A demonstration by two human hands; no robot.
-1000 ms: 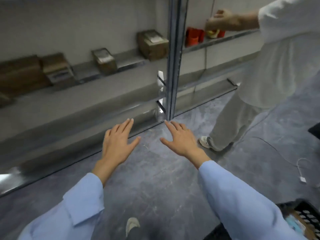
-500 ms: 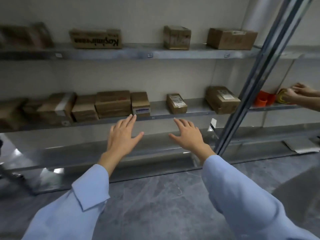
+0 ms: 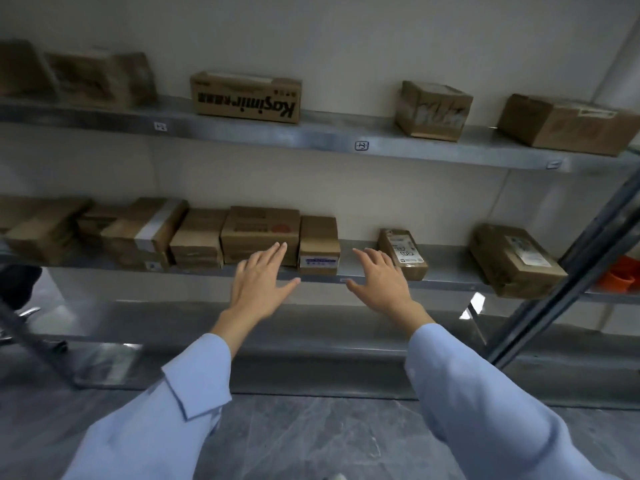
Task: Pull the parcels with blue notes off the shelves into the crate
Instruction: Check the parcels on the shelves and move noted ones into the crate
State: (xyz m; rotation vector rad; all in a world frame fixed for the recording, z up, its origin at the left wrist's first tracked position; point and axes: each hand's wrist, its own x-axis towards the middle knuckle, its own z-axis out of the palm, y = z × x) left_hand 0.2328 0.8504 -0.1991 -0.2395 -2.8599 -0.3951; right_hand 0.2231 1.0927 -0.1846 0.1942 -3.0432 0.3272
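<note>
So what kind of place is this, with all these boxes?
Most likely a parcel storeroom or small warehouse: long metal shelves run along a plain wall, lined with taped cardboard parcels, one bearing a white shipping label, above a bare grey floor.

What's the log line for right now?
left hand: open, empty | right hand: open, empty | between them: box with bluish label, on middle shelf | crate: not in view
</note>
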